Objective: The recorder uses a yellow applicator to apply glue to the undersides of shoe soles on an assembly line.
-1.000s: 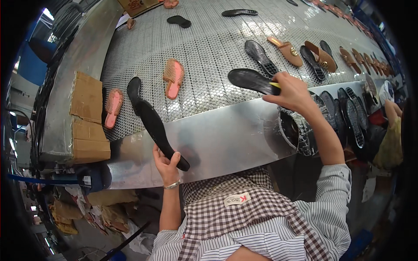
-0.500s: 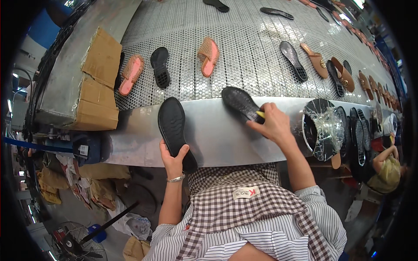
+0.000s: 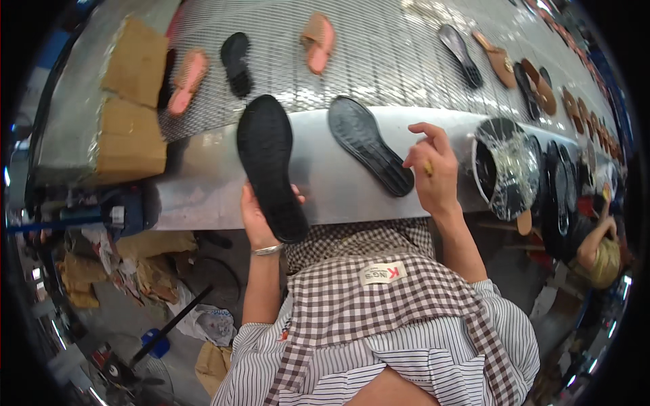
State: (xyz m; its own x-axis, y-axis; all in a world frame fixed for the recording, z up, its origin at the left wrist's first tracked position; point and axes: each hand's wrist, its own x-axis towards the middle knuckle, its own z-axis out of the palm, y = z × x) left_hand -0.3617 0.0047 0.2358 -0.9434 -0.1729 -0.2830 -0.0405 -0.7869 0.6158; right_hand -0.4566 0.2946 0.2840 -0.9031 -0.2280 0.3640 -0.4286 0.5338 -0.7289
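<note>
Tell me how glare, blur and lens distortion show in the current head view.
Head view: pale glare and a fisheye bend on the metal ledge; grey sheen on the black sole lying there. Same head view: bright glints on the clear plastic wrap, smeared holes in the mesh belt, corners fading to black.

Taking the ledge as reference, a loose sole lies on its middle stretch; the left hand holds a second sole over it further left, and the right hand is just right of the loose sole, contact not determinable from this view. At its left end stands a carton, at its right portion a wrapped bundle with further soles to the right. Behind it, on the belt, lie, left to right, a slipper, a third sole, another slipper, a fourth sole and a mule.
</note>
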